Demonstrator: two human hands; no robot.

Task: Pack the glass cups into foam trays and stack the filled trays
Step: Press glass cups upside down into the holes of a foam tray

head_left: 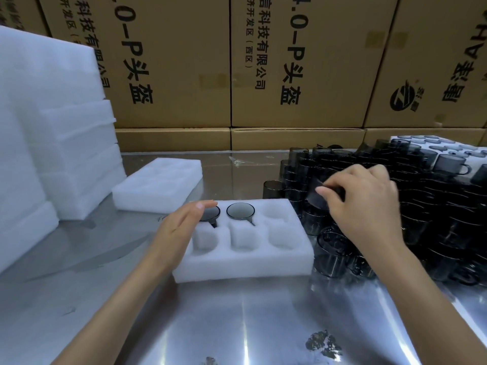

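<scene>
A white foam tray with six pockets lies on the steel table in front of me. Two dark glass cups sit in its back row: one partly under my left hand, one in the middle pocket. My left hand rests with straight fingers on the tray's left side, fingertips over the first cup. My right hand pinches a dark glass cup, tilted, above the crowd of loose dark cups at the right.
A second foam tray lies behind to the left. Tall stacks of white foam stand at the far left. A filled tray sits at the back right. Cardboard boxes wall off the table's far edge.
</scene>
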